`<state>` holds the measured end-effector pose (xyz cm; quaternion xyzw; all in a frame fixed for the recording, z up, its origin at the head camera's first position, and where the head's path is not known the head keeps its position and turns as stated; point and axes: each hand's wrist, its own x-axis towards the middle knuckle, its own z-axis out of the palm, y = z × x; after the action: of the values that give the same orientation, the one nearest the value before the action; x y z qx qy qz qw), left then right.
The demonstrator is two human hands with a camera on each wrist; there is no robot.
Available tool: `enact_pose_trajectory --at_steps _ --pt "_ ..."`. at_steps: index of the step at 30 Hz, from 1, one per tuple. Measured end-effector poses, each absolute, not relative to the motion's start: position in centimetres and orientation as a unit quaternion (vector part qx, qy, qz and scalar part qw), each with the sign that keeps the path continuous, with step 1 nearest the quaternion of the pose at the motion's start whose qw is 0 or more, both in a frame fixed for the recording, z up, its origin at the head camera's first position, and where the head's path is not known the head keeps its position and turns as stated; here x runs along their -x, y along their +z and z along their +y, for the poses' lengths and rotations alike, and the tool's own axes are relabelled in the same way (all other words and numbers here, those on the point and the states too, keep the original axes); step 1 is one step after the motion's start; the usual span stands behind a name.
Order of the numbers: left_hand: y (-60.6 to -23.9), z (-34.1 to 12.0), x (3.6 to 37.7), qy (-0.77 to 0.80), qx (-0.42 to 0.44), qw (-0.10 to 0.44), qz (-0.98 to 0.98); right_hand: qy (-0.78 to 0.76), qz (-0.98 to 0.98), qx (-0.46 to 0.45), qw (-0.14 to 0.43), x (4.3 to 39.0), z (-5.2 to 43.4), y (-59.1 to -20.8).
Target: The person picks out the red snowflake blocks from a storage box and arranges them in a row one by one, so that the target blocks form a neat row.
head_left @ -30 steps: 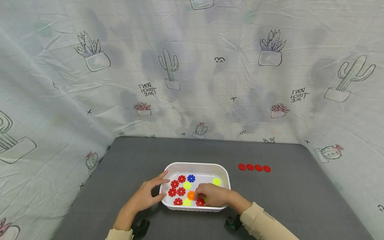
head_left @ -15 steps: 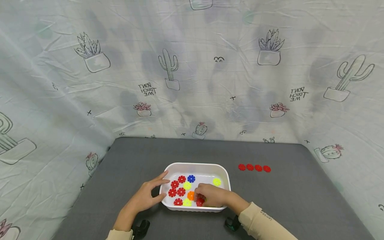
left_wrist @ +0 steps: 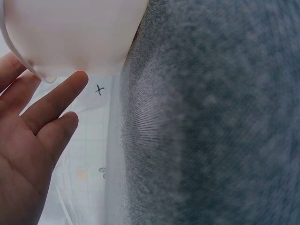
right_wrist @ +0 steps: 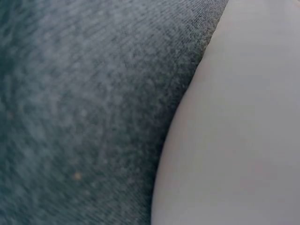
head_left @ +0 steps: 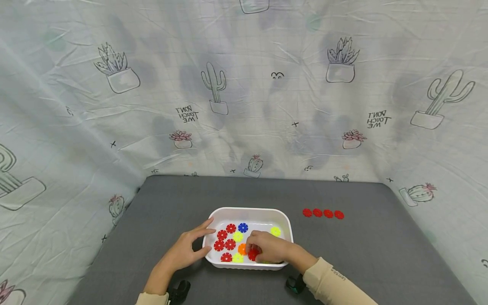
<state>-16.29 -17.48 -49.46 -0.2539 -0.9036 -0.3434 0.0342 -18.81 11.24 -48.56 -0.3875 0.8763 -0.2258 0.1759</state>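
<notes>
A red flower-shaped disc (head_left: 253,254) is pinched by the curled fingers of the right hand (head_left: 268,248) inside the white tray (head_left: 249,210) on the grey worktop (head_left: 362,254). The tray's left wall is touched by the straight, relaxed fingers of the left hand (head_left: 183,252).

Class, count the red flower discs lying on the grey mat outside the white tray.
4: the red discs lie in one row on the grey mat, right of the white tray.
</notes>
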Motion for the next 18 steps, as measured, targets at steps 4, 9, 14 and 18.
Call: enact_pose_trajectory --at_steps 4,9,14,18 --pt "-49.44 -17.47 16.27 -0.342 0.251 0.032 -0.905 -0.248 0.873 0.38 0.18 19.01 11.24 -48.6" --pt "-49.48 -17.43 16.27 -0.351 0.248 0.025 -0.903 -0.297 0.867 0.355 0.183 19.28 11.36 -48.77" --pt "-49.54 -17.41 16.26 -0.351 0.248 0.024 -0.902 -0.371 0.851 0.332 0.165 19.54 11.54 -48.73" --pt "-49.55 -17.46 16.28 -0.349 0.252 0.028 -0.902 -0.426 0.835 0.315 0.15 19.6 11.79 -48.35"
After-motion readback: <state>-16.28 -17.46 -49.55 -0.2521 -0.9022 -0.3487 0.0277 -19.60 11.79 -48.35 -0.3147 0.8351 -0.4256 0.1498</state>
